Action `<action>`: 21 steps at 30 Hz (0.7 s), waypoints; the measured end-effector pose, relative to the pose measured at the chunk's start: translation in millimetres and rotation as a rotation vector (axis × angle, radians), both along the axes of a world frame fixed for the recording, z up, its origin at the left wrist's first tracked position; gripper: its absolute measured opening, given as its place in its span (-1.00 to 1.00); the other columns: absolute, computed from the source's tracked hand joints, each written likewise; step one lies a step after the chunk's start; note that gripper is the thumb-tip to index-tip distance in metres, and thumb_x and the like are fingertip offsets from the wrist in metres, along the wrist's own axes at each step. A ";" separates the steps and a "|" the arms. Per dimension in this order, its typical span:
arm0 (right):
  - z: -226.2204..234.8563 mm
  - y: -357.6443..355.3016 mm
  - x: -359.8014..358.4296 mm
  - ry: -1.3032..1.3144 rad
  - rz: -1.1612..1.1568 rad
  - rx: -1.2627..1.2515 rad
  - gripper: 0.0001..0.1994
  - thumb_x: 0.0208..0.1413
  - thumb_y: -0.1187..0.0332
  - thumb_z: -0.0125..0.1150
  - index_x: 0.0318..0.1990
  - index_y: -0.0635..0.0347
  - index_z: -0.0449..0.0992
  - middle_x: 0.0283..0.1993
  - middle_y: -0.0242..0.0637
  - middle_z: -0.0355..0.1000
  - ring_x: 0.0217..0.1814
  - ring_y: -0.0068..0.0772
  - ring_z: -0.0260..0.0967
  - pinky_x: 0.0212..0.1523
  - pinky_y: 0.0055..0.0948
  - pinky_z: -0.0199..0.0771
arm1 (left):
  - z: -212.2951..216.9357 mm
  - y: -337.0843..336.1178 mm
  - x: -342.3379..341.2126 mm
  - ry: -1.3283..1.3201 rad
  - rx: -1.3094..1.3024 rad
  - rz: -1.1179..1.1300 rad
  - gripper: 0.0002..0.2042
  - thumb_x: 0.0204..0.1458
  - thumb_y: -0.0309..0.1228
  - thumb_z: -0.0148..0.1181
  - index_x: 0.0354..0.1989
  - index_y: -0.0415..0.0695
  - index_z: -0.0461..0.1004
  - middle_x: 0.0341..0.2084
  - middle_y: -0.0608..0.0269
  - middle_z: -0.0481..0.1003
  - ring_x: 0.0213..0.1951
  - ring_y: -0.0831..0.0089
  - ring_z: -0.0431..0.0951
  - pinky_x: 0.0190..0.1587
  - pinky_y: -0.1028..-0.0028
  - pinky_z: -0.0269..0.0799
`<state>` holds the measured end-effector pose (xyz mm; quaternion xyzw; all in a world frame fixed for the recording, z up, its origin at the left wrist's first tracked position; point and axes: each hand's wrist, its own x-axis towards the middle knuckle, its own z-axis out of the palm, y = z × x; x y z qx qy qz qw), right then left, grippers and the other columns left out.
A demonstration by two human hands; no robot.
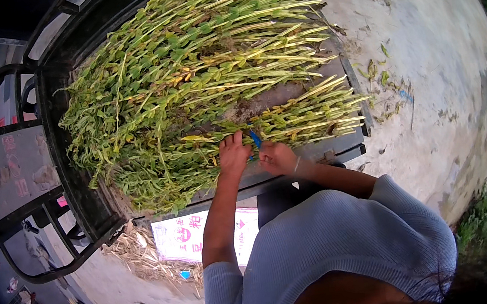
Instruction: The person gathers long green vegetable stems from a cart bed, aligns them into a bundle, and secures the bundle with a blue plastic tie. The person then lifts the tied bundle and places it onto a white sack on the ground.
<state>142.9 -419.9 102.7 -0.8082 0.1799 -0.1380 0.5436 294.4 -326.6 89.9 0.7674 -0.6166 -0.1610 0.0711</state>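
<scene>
A small bundle of cut green stalks point(308, 118) with leaves and pods lies along the near side of a dark cart bed. My left hand point(234, 154) presses on this bundle from above, its fingers stretched over the stalks. Just to its right, my right hand point(277, 158) is closed on a blue strip point(255, 139) that lies against the bundle. Part of the strip is hidden by my fingers and the stalks. Beyond my hands spreads a larger heap of the same stalks point(179, 61), leafy tops to the left and pale cut ends to the right.
Black metal rails point(10, 130) rise at the cart's left end. Below the near edge, a white sack with pink print point(171, 238) lies by dry straw point(139, 255). Concrete ground point(431, 61) with scattered leaves stretches to the right, and a blue scrap point(406, 96) lies there.
</scene>
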 end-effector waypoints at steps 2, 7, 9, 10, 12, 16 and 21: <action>31.3 -13.1 29.2 -0.088 -0.051 0.059 -0.80 -0.22 0.41 0.20 -0.62 0.16 0.25 -0.64 -0.28 0.21 -0.61 -0.24 0.21 -0.61 -0.36 0.21 | -20.3 5.1 -17.5 0.124 -0.049 0.201 -0.92 -0.23 -0.33 0.17 -0.53 -0.01 0.49 -0.24 0.22 0.35 -0.23 0.25 0.38 -0.18 0.26 0.30; 64.3 0.4 32.4 -0.189 -0.006 0.185 -0.74 -0.12 0.46 0.18 -0.65 0.20 0.19 -0.69 -0.36 0.10 -0.65 -0.56 0.01 -0.65 -0.52 0.02 | -9.9 1.5 -25.3 0.079 -0.133 0.168 -0.89 -0.17 -0.34 0.11 -0.47 -0.05 0.39 -0.45 0.21 0.37 -0.35 0.23 0.42 -0.44 0.25 0.35; 3.4 15.6 -3.6 -0.015 -0.125 0.310 -0.72 -0.14 0.43 0.18 -0.67 0.19 0.17 -0.72 -0.36 0.11 -0.68 -0.58 0.02 -0.67 -0.48 0.04 | -19.2 -8.1 -27.9 0.199 0.026 0.426 -0.86 -0.22 -0.31 0.18 -0.58 -0.08 0.40 -0.43 0.19 0.36 -0.34 0.17 0.42 -0.44 0.22 0.36; -43.4 15.2 -24.2 0.070 -0.189 0.263 -0.71 -0.15 0.41 0.19 -0.68 0.19 0.16 -0.74 -0.31 0.12 -0.71 -0.52 0.04 -0.68 -0.45 0.07 | -17.9 -14.3 -26.3 0.203 0.094 0.313 -0.85 -0.23 -0.31 0.19 -0.59 -0.09 0.40 -0.43 0.17 0.36 -0.34 0.14 0.43 -0.42 0.20 0.36; -41.2 -2.1 -17.8 0.158 -0.253 0.198 -0.71 -0.17 0.39 0.19 -0.68 0.19 0.15 -0.76 -0.27 0.12 -0.74 -0.46 0.05 -0.69 -0.41 0.09 | -17.2 -30.4 -27.8 0.183 0.164 0.225 -0.85 -0.23 -0.33 0.20 -0.58 -0.10 0.41 -0.41 0.17 0.37 -0.34 0.12 0.43 -0.39 0.18 0.37; 43.4 -4.6 -7.1 0.070 -0.261 0.160 -0.74 -0.17 0.41 0.19 -0.68 0.19 0.19 -0.77 -0.29 0.09 -0.75 -0.48 0.02 -0.70 -0.43 0.09 | 1.4 -20.5 -17.4 0.161 0.072 0.176 -0.89 -0.26 -0.38 0.23 -0.58 -0.09 0.42 -0.40 0.17 0.36 -0.32 0.12 0.42 -0.39 0.19 0.36; -22.9 27.6 -29.8 0.102 -0.231 0.299 -0.86 -0.24 0.46 0.17 -0.57 0.17 0.30 -0.63 -0.27 0.23 -0.69 -0.36 0.19 -0.64 -0.42 0.21 | -9.5 -8.9 -16.5 0.263 0.047 0.195 -0.84 -0.30 -0.36 0.31 -0.59 -0.11 0.45 -0.41 0.14 0.31 -0.33 0.10 0.39 -0.34 0.22 0.36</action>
